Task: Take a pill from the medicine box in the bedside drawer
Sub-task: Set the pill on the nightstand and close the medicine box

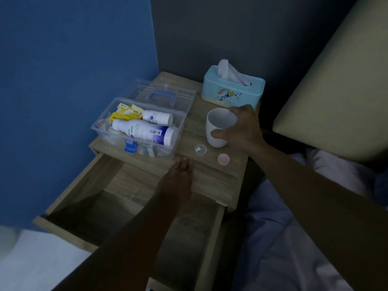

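Bedside table of pale wood-grain board [212, 175], top drawer [84, 198] pulled out toward 6 o'clock and dim inside. Clear plastic medicine box [178, 127] at 10 o'clock on the tabletop, lid with blue handle [162, 97] folded back flat toward 12. Inside, lying on their sides: large white bottle with purple label [144, 132], smaller white bottle [158, 117] just behind it, yellow cartons [123, 114] toward 10 o'clock; blue latch [130, 146] on the front wall.

Small clear round cap [200, 149] near tabletop centre, at 3 o'clock of the box and just apart from it, with a white pill [199, 147] resting in it (small, shape hard to make out). Round pink lid [223, 159] at 4 o'clock of the clear cap, near but apart.

White ceramic cup [216, 124] upright at 1 o'clock of the clear cap, opening up, contents not visible. Right hand [241, 127] wrapped around cup from the 3 o'clock side, thumb on the near wall, fingers over the far rim: closed on the cup. Light blue tissue box with cartoon print [232, 91] at 12 o'clock of the cup, white tissue sticking up.

Left hand [178, 181] stretched over the drawer toward 12, fingertips [184, 160] together at the front edge of the tabletop, at 7 o'clock of the clear cap, short of touching it; nothing visibly held, pinch or flat not clear in the dim light.

Blue wall at 9 to 11 o'clock, cream padded headboard [336, 91] at 2, pale bedding [294, 238] at 4.
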Available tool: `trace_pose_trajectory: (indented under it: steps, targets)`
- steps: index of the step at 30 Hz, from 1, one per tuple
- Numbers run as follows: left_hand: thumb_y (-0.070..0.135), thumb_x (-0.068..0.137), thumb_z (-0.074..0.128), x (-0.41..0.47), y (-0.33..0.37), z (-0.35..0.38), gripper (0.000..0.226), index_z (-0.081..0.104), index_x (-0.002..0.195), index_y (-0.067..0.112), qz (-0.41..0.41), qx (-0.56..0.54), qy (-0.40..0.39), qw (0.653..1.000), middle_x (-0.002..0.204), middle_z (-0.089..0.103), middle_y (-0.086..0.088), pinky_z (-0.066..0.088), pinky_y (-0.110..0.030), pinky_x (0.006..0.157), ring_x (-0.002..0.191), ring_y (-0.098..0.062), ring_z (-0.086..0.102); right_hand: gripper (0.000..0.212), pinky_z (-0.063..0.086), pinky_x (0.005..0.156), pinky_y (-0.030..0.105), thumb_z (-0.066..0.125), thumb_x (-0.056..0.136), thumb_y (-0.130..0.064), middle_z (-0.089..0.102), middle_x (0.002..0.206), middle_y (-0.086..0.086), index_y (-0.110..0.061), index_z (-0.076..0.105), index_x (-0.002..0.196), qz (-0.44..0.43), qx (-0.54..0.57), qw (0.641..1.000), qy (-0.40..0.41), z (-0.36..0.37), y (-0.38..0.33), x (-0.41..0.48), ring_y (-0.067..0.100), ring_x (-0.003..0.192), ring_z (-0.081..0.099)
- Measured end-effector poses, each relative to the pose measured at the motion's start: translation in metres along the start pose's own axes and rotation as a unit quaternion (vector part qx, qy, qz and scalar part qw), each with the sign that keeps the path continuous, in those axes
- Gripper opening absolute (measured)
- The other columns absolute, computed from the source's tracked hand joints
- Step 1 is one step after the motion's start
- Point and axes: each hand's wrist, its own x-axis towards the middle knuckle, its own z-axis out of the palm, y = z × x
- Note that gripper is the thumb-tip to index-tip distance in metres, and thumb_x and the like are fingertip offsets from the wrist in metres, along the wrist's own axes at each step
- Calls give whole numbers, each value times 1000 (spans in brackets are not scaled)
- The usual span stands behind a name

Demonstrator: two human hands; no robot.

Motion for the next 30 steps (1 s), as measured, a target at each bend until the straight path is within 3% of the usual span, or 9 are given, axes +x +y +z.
trace_pose_trajectory:
  steps: [8,11,15,17,19,22,24,27,30]
  targets:
    - [22,99,45,1,-1,-1,67,10,156,13,5,10,-12,1000,165,6,-9,23,-42,121,153,-25,5,81,41,89,28,93,56,-42,48,125,7,-16,63,126,19,-6,1000,13,4,12,-1,20,118,48]
    - [19,99,46,1,-1,-6,70,6,156,11,13,13,-37,999,165,1,-10,16,-42,123,153,-26,1,87,40,85,28,94,54,-43,47,125,6,-15,59,128,18,-14,1000,-3,0,11,-2,20,119,48]
    - [22,100,45,-15,-15,-16,70,6,156,10,44,-34,-36,998,165,1,-11,15,-35,123,152,-26,9,120,41,100,32,95,53,-46,40,144,4,-19,28,148,19,42,998,-52,-17,-3,-2,19,132,42]
    - [22,99,47,-32,-31,-23,61,22,154,12,47,-59,14,997,162,20,-10,28,-31,116,145,-21,31,108,42,100,32,90,61,-49,43,141,1,-22,30,147,-21,62,997,-27,-25,-13,-3,14,127,43]
    - [20,97,50,-47,-50,-25,46,44,142,13,31,-57,71,995,146,47,-11,38,-29,107,131,-20,50,79,45,97,32,84,75,-40,50,132,3,-17,43,139,-83,65,994,10,-26,-26,-7,14,120,48]
    - [18,95,51,-59,-77,-35,31,55,125,16,-101,-68,139,983,121,62,-10,50,-32,92,100,-14,59,46,51,97,40,73,84,-17,62,120,10,-9,60,127,-138,83,986,45,-12,-47,-11,18,109,59]
    - [13,93,49,-62,-92,-46,36,53,129,15,-182,-99,195,959,125,60,-12,51,-39,93,107,-22,59,45,55,92,38,68,85,-12,64,111,7,-9,58,129,-119,114,986,27,5,-63,-11,18,101,62]
    - [6,90,50,-59,-112,-69,51,43,140,9,-209,-136,285,926,142,48,-18,39,-47,104,128,-35,47,59,56,88,39,64,87,-12,63,100,1,-13,42,142,-67,140,987,-31,36,-81,-2,20,96,64]
    - [5,90,51,-48,-127,-89,64,28,150,8,-168,-129,288,934,156,30,-16,26,-38,114,143,-31,29,69,49,88,34,59,93,-25,59,132,8,-19,25,153,-5,128,988,-85,64,-94,15,20,108,59]
